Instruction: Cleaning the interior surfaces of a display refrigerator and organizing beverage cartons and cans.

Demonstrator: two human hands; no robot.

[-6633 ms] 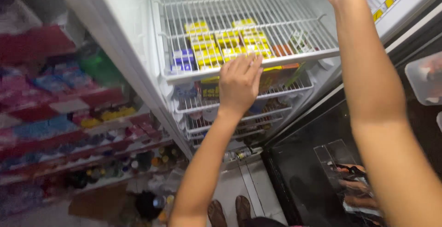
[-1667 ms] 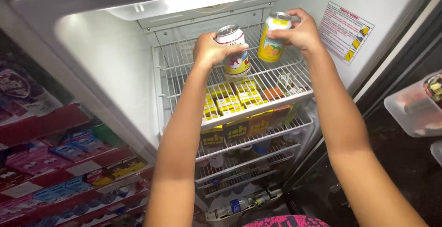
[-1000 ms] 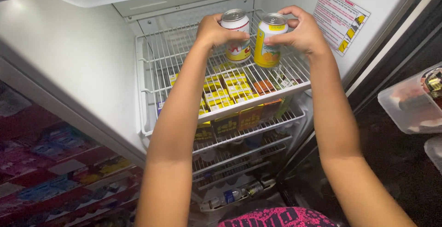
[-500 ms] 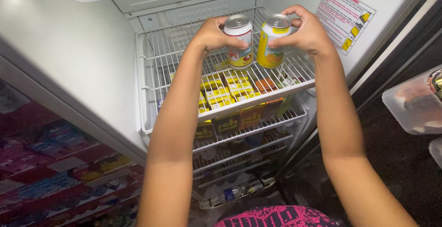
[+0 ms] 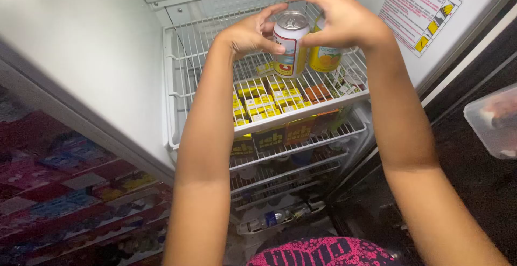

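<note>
Left hand [image 5: 249, 31]: raised into the open fridge, fingers curled loosely, fingertips touching the left side of the white and red can [image 5: 290, 44]; partly open, not wrapped fully round it.
Right hand [image 5: 344, 21]: arched over from the right, thumb pressed to the white and red can's right side, fingers spread above both cans; palm against the yellow can [image 5: 325, 57] (how firmly closed on it, impossible to tell).
White and red can: upright, silver top showing, held between the two hands just above the top wire shelf [image 5: 215, 56].
Yellow can: upright, just beside and to the right of the other can, mostly hidden under the right hand.
Top wire shelf: white, bare on the left half, cans over its middle.
Second shelf: rows of small yellow cartons [image 5: 264, 100] seen through the wires, an orange carton [image 5: 318, 92] to their right.
Lower shelves: darker packs and bottles, too dim to tell apart.
Fridge wall [image 5: 81, 56]: white, plain, on the left.
Sticker [image 5: 419, 11]: on the right inner wall, white with red print and yellow marks.
Far right: clear plastic tub [image 5: 493, 126] on a dark surface.
Bottom left: blurred shelves of colourful packets [image 5: 64, 190].
</note>
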